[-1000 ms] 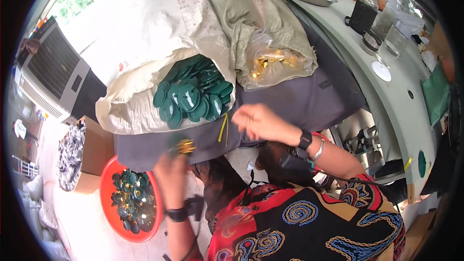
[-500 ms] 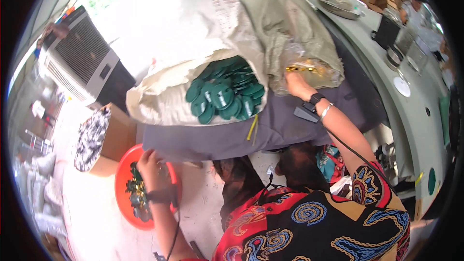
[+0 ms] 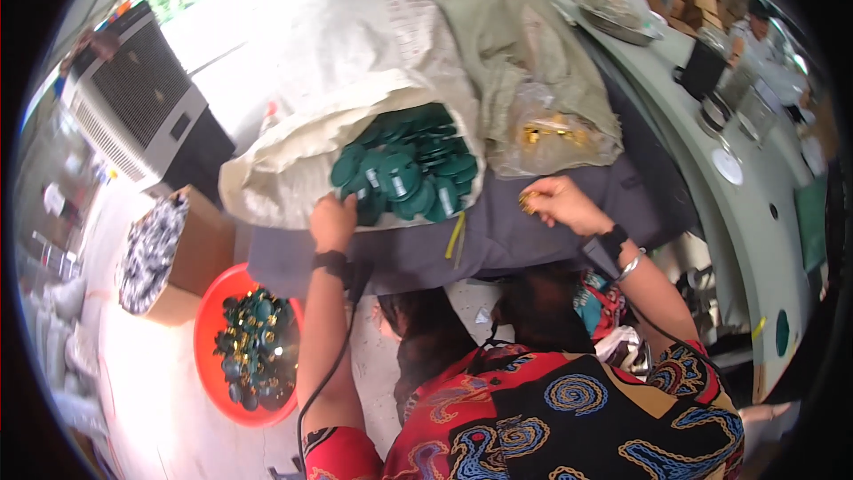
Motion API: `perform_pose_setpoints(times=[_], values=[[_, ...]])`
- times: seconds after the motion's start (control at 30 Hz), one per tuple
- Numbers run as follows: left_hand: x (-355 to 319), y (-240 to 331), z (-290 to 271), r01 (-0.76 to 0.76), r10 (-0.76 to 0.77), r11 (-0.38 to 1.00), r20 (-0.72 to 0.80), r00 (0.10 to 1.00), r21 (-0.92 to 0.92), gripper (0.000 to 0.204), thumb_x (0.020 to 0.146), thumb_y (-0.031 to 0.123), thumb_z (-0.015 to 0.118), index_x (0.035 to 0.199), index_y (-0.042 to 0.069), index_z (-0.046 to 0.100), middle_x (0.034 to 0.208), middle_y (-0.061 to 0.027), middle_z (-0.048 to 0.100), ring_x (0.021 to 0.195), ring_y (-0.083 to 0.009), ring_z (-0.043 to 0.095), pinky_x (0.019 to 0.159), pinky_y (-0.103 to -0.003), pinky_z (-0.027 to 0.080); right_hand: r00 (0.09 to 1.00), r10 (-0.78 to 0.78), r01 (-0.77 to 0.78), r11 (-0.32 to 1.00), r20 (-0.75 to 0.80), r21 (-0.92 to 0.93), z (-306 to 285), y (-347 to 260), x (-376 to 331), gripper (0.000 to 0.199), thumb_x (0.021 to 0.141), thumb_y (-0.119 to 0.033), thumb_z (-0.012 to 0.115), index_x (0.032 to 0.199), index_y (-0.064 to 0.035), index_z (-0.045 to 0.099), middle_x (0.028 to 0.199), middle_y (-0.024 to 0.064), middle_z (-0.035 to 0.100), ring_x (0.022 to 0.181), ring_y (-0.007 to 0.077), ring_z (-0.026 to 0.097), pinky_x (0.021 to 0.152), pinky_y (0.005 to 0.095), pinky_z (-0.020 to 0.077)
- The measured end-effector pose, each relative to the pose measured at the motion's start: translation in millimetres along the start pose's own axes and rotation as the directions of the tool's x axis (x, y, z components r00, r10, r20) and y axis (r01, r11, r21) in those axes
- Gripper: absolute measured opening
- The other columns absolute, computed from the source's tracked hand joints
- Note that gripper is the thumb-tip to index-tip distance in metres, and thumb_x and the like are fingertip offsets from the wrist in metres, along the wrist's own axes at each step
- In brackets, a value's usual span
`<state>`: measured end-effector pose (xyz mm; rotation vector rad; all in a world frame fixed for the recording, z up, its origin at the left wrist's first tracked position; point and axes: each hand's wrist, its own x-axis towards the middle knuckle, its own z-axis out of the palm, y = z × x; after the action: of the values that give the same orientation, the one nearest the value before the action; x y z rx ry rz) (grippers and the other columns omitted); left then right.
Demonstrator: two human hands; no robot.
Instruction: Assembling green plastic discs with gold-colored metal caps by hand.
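Observation:
My left hand reaches into the mouth of a white sack lying on its side and closes on green round discs that spill from it. My right hand pinches a small gold metal piece just below a clear bag of gold pieces in a grey-green sack. Both sacks rest on a dark grey cloth over a low surface.
A red basin of assembled green and gold pieces sits on the floor at lower left, beside a cardboard box of dark parts. A large cooler fan stands at upper left. A long grey workbench runs along the right.
My left hand has risen from the red basin up to the sack of green discs. My right hand has pulled back from the gold bag with a gold piece.

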<state>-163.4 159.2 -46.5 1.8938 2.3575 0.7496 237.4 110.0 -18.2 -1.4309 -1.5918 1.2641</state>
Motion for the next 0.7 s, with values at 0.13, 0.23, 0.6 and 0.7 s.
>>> perform_pose_setpoints(times=[0.13, 0.23, 0.6, 0.7], values=[[27, -8, 0, 0.019, -0.018, 1.0, 0.18, 0.983, -0.002, 0.053, 0.076, 0.042, 0.066, 0.095, -0.007, 0.063, 0.093, -0.0256, 0.064, 0.086, -0.0415, 0.062, 0.077, -0.044, 0.05, 0.897, -0.437, 0.343, 0.787, -0.071, -0.513, 9, 14, -9, 0.018, 0.08, -0.01, 0.064, 0.097, -0.0069, 0.068, 0.078, 0.013, 0.064, 0.072, 0.0282, 0.061, 0.069, 0.0333, 0.0487], [32, -5, -5, 0.05, -0.02, 0.991, 0.238, 0.971, -0.123, 0.056, 0.07, 0.041, 0.071, 0.092, -0.01, 0.063, 0.085, -0.0239, 0.066, 0.081, -0.0379, 0.064, 0.073, -0.04, 0.05, 0.915, -0.363, 0.258, 0.862, -0.174, -0.437, 14, 15, -8, 0.019, 0.079, -0.006, 0.063, 0.098, -0.0062, 0.068, 0.083, 0.0136, 0.062, 0.076, 0.0276, 0.062, 0.071, 0.0341, 0.049], [-16, -15, -11, 0.184, -0.063, 0.68, 0.193, 0.979, -0.71, 0.013, 0.077, 0.007, 0.066, 0.087, 0.0, 0.062, 0.072, -0.0048, 0.062, 0.048, -0.0106, 0.051, 0.038, -0.023, 0.038, 0.927, -0.349, 0.243, 0.84, -0.139, -0.485, 17, 6, -18, 0.025, 0.078, -0.002, 0.061, 0.103, 0.0019, 0.063, 0.094, 0.0174, 0.061, 0.087, 0.0324, 0.062, 0.077, 0.0377, 0.0495], [-40, 1, -29, 0.182, -0.065, 0.682, 0.19, 0.98, -0.708, 0.014, 0.079, 0.006, 0.061, 0.091, -0.001, 0.06, 0.072, -0.0058, 0.062, 0.049, -0.0116, 0.053, 0.039, -0.024, 0.04, 0.902, -0.414, 0.267, 0.759, -0.123, -0.594, 15, 15, -13, 0.027, 0.079, -0.004, 0.064, 0.105, 0.0027, 0.061, 0.092, 0.0145, 0.062, 0.079, 0.025, 0.063, 0.071, 0.0344, 0.0509]])
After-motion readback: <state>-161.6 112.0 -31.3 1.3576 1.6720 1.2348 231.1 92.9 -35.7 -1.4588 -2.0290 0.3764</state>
